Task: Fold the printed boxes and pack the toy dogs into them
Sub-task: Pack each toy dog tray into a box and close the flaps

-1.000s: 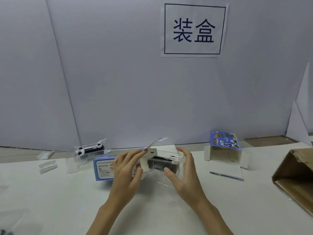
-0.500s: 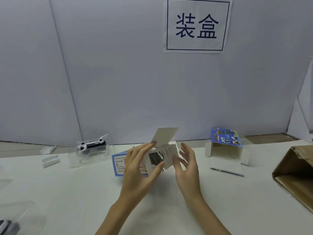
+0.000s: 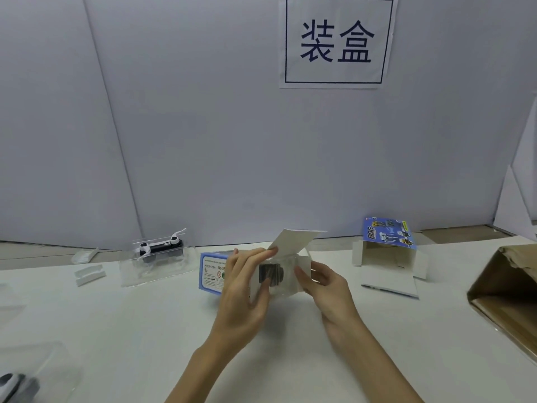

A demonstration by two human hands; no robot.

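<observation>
A blue printed box (image 3: 209, 270) lies on its side at the table's middle, its open end towards me and its white lid flap (image 3: 293, 240) raised. My left hand (image 3: 242, 289) grips the box at the open end. Inside the opening sits a toy dog in a clear plastic tray (image 3: 274, 275), dark part showing. My right hand (image 3: 325, 289) touches the tray's right edge with loosely bent fingers. A second toy dog (image 3: 159, 248), black and white, rests in its clear tray at the back left. Another printed box (image 3: 388, 251) stands open at the back right.
A brown cardboard carton (image 3: 505, 292) lies open at the right edge. Small white plastic pieces (image 3: 88, 274) sit at the far left. Another clear tray with a toy (image 3: 17, 382) is at the lower left corner. A white wall with a paper sign (image 3: 337, 42) stands behind.
The tray with the toy dog has gone from outside the box into its open end. My left hand shifted to the box opening, and the lid flap rose.
</observation>
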